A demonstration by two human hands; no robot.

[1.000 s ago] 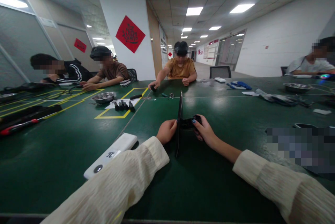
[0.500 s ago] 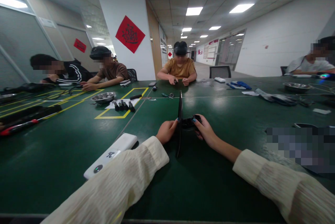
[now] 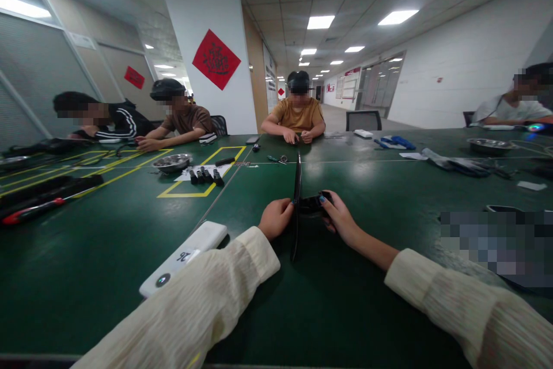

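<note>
We hold a thin black panel upright on its long edge on the green table, edge-on to us. Our left hand curls against the panel's left face, fingertips pinching it. Our right hand, right of the panel, has its fingers closed around a small black part that touches the panel's right face.

Left of the panel and nearer us, a white power bank lies just beside our left sleeve. Beyond the panel to the left, well apart, a metal bowl sits by a yellow tape outline. Straight beyond the panel, bare green surface runs to a person in a yellow shirt at the far edge.
</note>
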